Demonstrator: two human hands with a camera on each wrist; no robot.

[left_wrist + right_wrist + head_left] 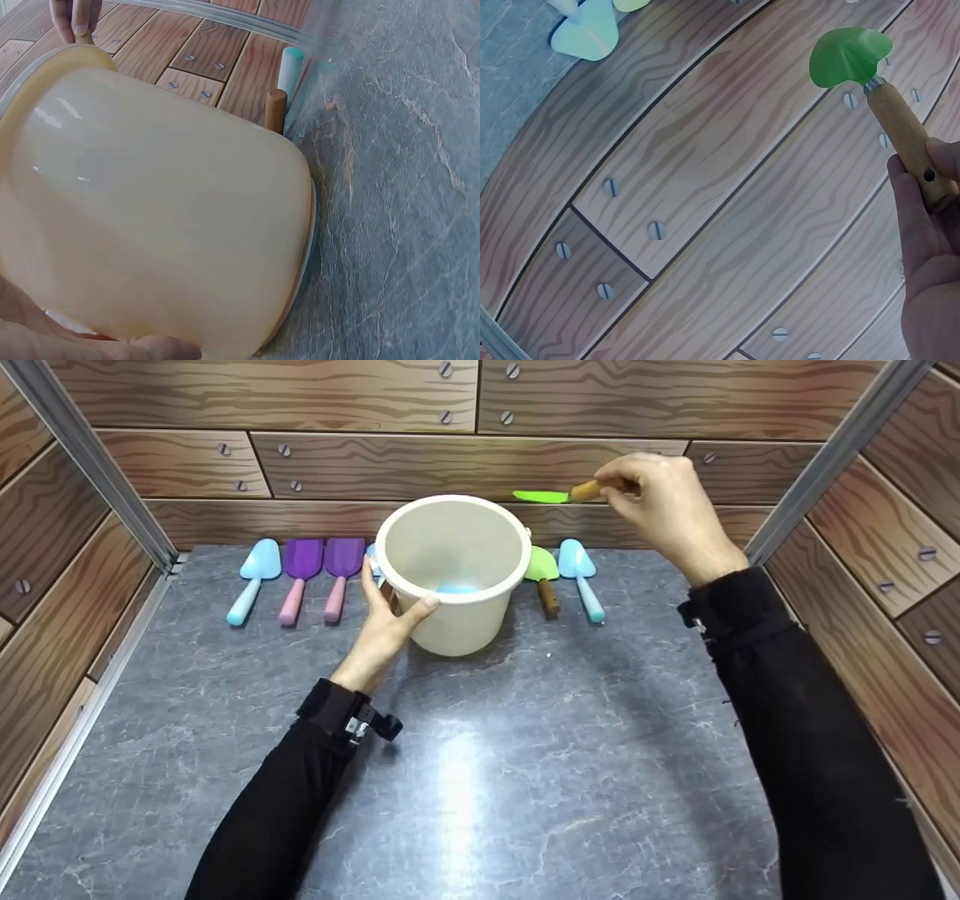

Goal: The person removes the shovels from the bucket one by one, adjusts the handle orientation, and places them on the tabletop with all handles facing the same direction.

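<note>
My left hand (382,630) holds a cream plastic bucket (465,626) by its left side, thumb at the near rim. The bucket stands upright on the grey table, and something light blue (456,589) shows at its bottom. Up and to the right, my right hand (664,502) pinches the wooden handle of a small hand trowel (851,56) with a green blade. That trowel is in the air, its blade pointing left toward the bucket's far right rim. In the left wrist view, the bucket's wall (165,195) fills most of the picture.
Along the back lie a blue trowel (261,559) and two purple shovels (304,559) with pink handles, left of the bucket. To its right are a green trowel (541,564), partly hidden, and another blue trowel (576,559). Wood-patterned walls (360,397) enclose the table (525,780).
</note>
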